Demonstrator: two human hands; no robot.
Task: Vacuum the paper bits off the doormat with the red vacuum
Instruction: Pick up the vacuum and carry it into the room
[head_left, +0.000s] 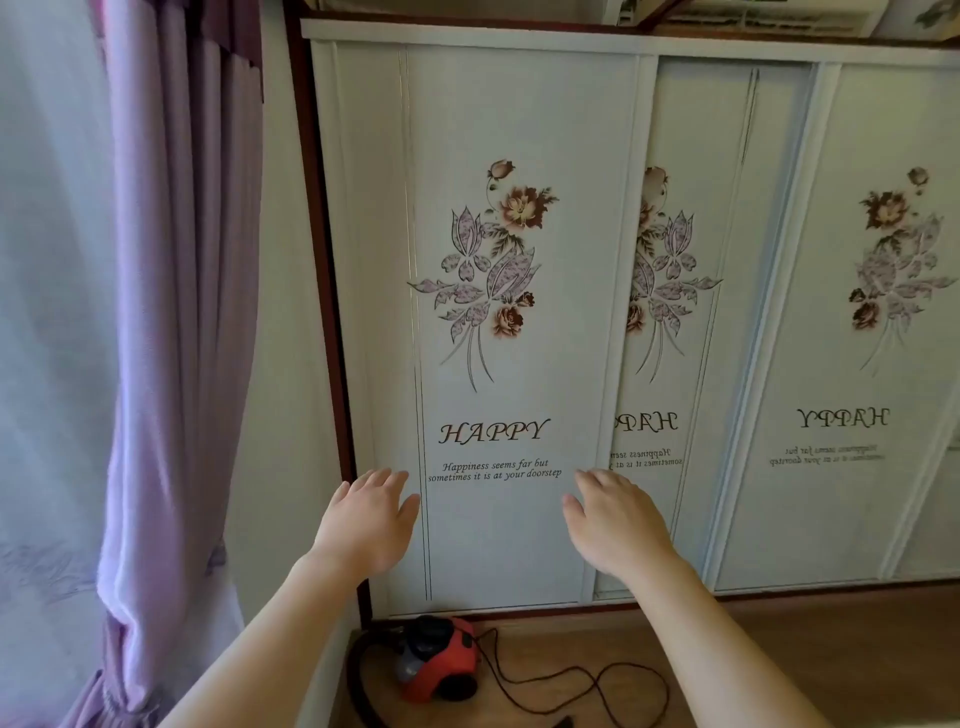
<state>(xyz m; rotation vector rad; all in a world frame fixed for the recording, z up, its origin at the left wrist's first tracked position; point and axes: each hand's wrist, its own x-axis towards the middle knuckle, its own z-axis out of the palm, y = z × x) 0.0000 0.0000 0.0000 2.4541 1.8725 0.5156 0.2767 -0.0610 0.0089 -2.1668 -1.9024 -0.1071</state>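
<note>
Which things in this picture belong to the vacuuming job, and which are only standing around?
For the job:
- red vacuum on the floor
- its black hose
- its cord
- left hand and right hand, both holding nothing
(The doormat and the paper bits are not in view.)

Only standing around:
- wardrobe doors with flower prints
- purple curtain

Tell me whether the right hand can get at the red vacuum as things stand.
Probably yes, by lowering it. The right hand is open and holds nothing, and the red vacuum sits on the floor below with nothing between them.
</note>
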